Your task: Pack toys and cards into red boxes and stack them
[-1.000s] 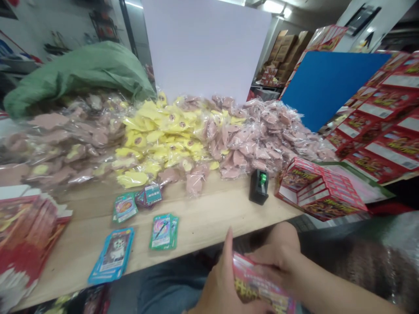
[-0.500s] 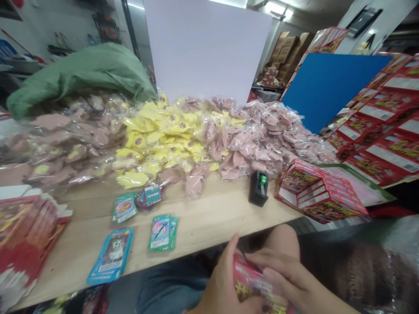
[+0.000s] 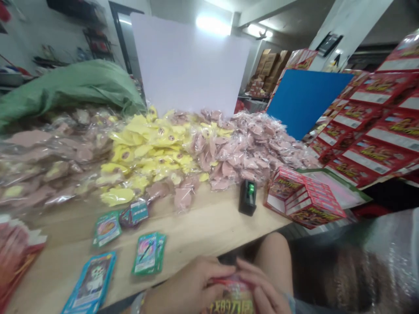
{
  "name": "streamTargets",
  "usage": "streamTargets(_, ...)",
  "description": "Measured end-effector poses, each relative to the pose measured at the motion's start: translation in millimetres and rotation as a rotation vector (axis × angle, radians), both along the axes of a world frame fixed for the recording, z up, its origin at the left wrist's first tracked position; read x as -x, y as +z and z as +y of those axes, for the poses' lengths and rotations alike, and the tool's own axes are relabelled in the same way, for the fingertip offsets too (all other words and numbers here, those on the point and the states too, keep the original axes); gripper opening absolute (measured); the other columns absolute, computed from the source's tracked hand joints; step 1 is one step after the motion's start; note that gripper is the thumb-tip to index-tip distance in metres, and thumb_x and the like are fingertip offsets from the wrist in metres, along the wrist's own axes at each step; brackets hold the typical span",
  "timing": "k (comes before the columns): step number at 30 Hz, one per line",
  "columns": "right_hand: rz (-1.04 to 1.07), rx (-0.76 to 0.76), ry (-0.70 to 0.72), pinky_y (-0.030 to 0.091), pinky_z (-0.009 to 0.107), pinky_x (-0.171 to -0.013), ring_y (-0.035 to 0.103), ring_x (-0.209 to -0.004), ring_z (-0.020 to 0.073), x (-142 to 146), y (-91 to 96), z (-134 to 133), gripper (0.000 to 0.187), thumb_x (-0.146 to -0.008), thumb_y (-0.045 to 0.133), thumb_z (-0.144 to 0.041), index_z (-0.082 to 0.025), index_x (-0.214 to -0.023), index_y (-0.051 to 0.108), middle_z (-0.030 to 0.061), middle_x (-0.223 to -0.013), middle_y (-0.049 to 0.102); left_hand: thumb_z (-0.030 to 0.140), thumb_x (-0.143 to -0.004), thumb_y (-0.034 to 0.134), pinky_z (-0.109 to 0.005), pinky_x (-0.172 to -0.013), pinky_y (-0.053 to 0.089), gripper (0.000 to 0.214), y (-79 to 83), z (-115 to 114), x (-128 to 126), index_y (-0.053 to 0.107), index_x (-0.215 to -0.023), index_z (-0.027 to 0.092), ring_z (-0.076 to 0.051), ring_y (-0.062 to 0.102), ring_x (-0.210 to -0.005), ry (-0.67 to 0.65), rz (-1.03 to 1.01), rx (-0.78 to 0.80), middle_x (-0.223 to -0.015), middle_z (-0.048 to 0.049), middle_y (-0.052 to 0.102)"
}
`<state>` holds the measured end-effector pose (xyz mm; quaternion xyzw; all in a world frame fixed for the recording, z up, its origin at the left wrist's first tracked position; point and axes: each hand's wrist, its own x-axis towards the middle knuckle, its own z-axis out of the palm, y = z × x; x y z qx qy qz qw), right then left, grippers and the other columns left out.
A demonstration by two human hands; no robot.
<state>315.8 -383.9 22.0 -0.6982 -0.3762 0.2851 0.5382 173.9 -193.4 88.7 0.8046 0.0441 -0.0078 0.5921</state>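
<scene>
Both hands clasp the box (image 3: 234, 300) at 6 o'clock, off the table (image 3: 209, 226), over my lap. Left hand (image 3: 186, 285) lies palm-down across its top. Right hand (image 3: 263, 293) curls its fingers on the far side. Holding from two sides likely keeps the thin carton steady. Card stacks (image 3: 147, 254) lie at 9 o'clock of the hands, near the table edge and within reach. The dispenser (image 3: 248, 197) stands at 12 o'clock; closed boxes (image 3: 304, 199) are stacked at 1 o'clock.

Against the frame half a second ago: the left hand stood edge-up beside the box and now covers it. The hands sit lower in view, so less of the box shows.
</scene>
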Motion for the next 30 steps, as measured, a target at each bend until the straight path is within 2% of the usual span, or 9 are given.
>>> streamTargets(2, 0.011, -0.004, -0.271, 0.047, 0.038, -0.087, 0.057, -0.101, 0.0248, -30.3, 3.6, 11.5, 0.043, -0.081, 0.048, -0.05, -0.024, -0.114, 0.057, 0.0102, -0.115, 0.057, 0.017, -0.086, 0.04, -0.024, -0.076, 0.045, 0.037, 2.2, 18.5, -13.3, 0.055, -0.117, 0.03, -0.015, 0.057, -0.084, 0.117, -0.13, -0.244, -0.096, -0.0027, 0.062)
streamTargets(5, 0.086, 0.109, -0.632, 0.051, 0.031, -0.075, 0.057, -0.096, 0.0207, -85.1, 9.1, 53.8, 0.051, -0.08, 0.051, -0.046, -0.024, -0.125, 0.043, 0.009, -0.129, 0.043, 0.019, -0.088, 0.035, -0.031, -0.08, 0.046, 0.04, -14.6, 45.8, -46.6, 0.048, -0.125, 0.028, -0.018, 0.055, -0.093, 0.305, -0.291, -0.585, -0.106, -0.0082, 0.057)
streamTargets(8, 0.35, 0.313, -0.622, 0.051, 0.028, -0.056, 0.062, -0.072, 0.0168, -129.2, 5.6, 104.7, 0.044, -0.078, 0.056, -0.039, -0.021, -0.118, 0.047, 0.0103, -0.114, 0.052, 0.021, -0.089, 0.036, -0.035, -0.083, 0.046, 0.037, -35.6, 58.7, -77.5, 0.05, -0.123, 0.026, -0.021, 0.054, -0.1, 0.288, -0.298, -0.742, -0.114, -0.0094, 0.054)
streamTargets(10, 0.495, 0.393, -0.587, 0.05, 0.028, -0.053, 0.06, -0.063, 0.0141, -147.4, 0.2, 126.1, 0.035, -0.081, 0.055, -0.032, -0.016, -0.112, 0.049, 0.0078, -0.097, 0.058, 0.02, -0.089, 0.037, -0.035, -0.087, 0.045, 0.038, -41.1, 59.4, -87.5, 0.047, -0.125, 0.028, -0.02, 0.053, -0.105, 0.199, -0.256, -0.727, -0.122, -0.0078, 0.051)
streamTargets(12, 0.604, 0.453, -0.586, 0.051, 0.028, -0.057, 0.059, -0.067, 0.0127, -158.1, -4.8, 133.4, 0.029, -0.085, 0.052, -0.028, -0.014, -0.11, 0.049, 0.0055, -0.093, 0.059, 0.018, -0.089, 0.038, -0.033, -0.09, 0.044, 0.039, -39.6, 59.5, -90.0, 0.044, -0.127, 0.029, -0.019, 0.052, -0.107, 0.128, -0.232, -0.672, -0.126, -0.0055, 0.049)
streamTargets(16, 0.706, 0.491, -0.592, 0.052, 0.03, -0.064, 0.058, -0.077, 0.0137, -167.1, -10.5, 127.8, 0.027, -0.086, 0.05, -0.029, -0.014, -0.109, 0.05, 0.0052, -0.098, 0.057, 0.021, -0.089, 0.039, -0.033, -0.086, 0.046, 0.041, -36.2, 66.3, -90.6, 0.039, -0.129, 0.027, -0.019, 0.055, -0.103, 0.158, -0.187, -0.634, -0.121, -0.005, 0.054)
streamTargets(21, 0.721, 0.459, -0.626, 0.051, 0.031, -0.063, 0.057, -0.074, 0.0136, -169.8, -13.0, 131.1, 0.022, -0.084, 0.052, -0.027, -0.014, -0.103, 0.052, 0.0043, -0.092, 0.058, 0.024, -0.089, 0.04, -0.035, -0.079, 0.048, 0.042, -43.5, 72.9, -97.1, 0.035, -0.131, 0.024, -0.023, 0.058, -0.099, 0.227, -0.123, -0.687, -0.118, -0.0068, 0.057)
streamTargets(26, 0.59, 0.193, -0.671, 0.048, 0.029, -0.062, 0.057, -0.069, 0.0153, -147.3, -22.9, 127.1, 0.011, -0.075, 0.056, -0.026, -0.018, -0.082, 0.055, 0.0023, -0.079, 0.06, 0.022, -0.087, 0.041, -0.031, -0.069, 0.047, 0.033, -40.2, 76.6, -102.6, 0.045, -0.119, 0.022, -0.022, 0.062, -0.086, 0.239, -0.024, -0.674, -0.103, -0.0069, 0.063)
streamTargets(30, 0.439, 0.066, -0.66, 0.044, 0.029, -0.059, 0.054, -0.066, 0.0183, -118.4, -32.2, 110.2, 0.019, -0.066, 0.06, -0.035, -0.019, -0.059, 0.052, 0.0036, -0.065, 0.058, 0.022, -0.085, 0.044, -0.031, -0.071, 0.047, 0.028, -39.5, 82.0, -105.9, 0.046, -0.113, 0.021, -0.022, 0.062, -0.085, 0.235, 0.023, -0.685, -0.098, -0.0066, 0.064)
